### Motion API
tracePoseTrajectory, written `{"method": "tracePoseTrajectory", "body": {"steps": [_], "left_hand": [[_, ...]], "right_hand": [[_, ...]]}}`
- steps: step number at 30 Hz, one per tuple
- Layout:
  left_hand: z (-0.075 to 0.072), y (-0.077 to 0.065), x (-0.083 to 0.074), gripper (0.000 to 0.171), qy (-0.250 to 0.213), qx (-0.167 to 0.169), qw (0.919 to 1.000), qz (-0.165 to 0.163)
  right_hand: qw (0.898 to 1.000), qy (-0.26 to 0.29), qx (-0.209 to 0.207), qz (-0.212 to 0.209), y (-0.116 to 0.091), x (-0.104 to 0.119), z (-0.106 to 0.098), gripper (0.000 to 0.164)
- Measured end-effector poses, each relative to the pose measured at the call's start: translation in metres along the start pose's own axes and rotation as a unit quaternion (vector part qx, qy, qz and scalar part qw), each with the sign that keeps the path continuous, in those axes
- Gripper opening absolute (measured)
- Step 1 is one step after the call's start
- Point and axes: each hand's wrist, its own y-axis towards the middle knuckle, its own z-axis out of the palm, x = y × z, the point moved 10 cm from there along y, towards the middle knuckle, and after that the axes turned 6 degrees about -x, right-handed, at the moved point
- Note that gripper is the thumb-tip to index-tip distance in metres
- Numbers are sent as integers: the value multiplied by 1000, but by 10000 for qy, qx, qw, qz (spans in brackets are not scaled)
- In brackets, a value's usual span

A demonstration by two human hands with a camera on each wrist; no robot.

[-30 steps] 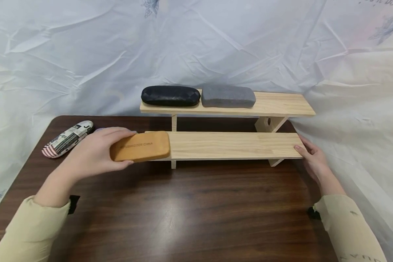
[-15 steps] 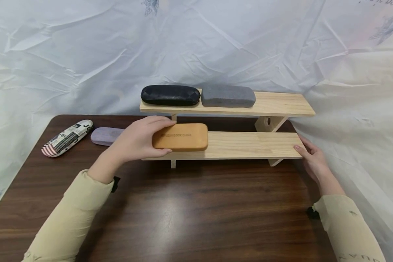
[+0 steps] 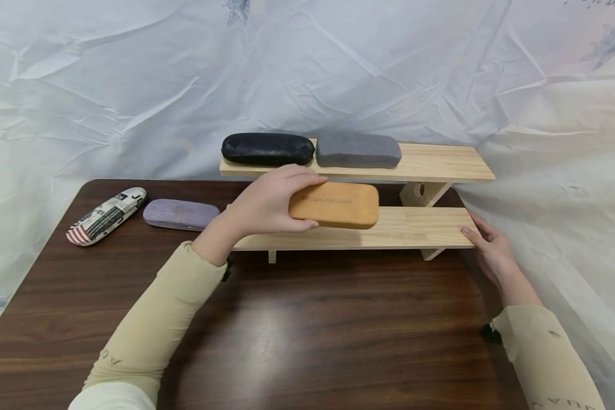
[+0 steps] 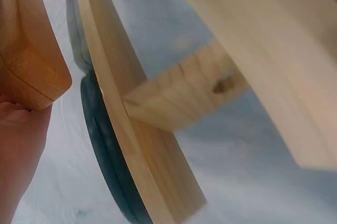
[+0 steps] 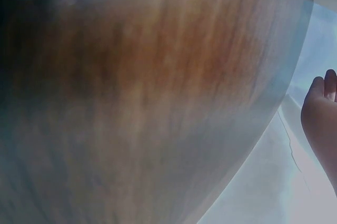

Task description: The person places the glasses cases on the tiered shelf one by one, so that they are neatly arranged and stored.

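Note:
My left hand [image 3: 271, 200] grips an orange-tan glasses case [image 3: 345, 206] by its left end, thumb at the front edge and fingers behind. The case is in the air above the middle of the lower board [image 3: 415, 228] of a two-tier wooden stand. In the left wrist view, the case [image 4: 32, 58] is apart from the boards. My right hand [image 3: 493, 253] holds the right end of the lower board, thumb on top, other fingers partly hidden. On the upper board [image 3: 441, 160] lie a black glasses case [image 3: 267, 149] and, to its right, a grey glasses case [image 3: 359, 150].
On the dark wooden table [image 3: 338, 330], left of the stand, lie a purple glasses case [image 3: 179, 214] and a newsprint-patterned case [image 3: 107, 216] with red stripes. Pale crumpled sheeting [image 3: 159, 85] hangs behind and along the right side.
The left hand has carried the orange-tan case rightward along the lower board, from its left end to past its middle. The purple case has come into full view. The right hand has stayed put.

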Motion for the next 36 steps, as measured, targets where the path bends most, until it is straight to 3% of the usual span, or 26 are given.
{"method": "tracePoseTrajectory", "body": {"steps": [8, 16, 25, 36], "left_hand": [[19, 43, -8, 75, -212, 129, 9997, 12], [33, 91, -18, 77, 105, 367, 9992, -69], [45, 142, -37, 75, 273, 301, 9988, 265], [72, 191, -48, 75, 663, 657, 9956, 108]], "right_hand": [[10000, -86, -8, -8, -1, 1, 1, 55], [9999, -113, -40, 52, -1, 0, -2, 58], [9997, -203, -32, 92, -2, -1, -1, 61], [9999, -146, -26, 88, -7, 2, 0, 59]]}}
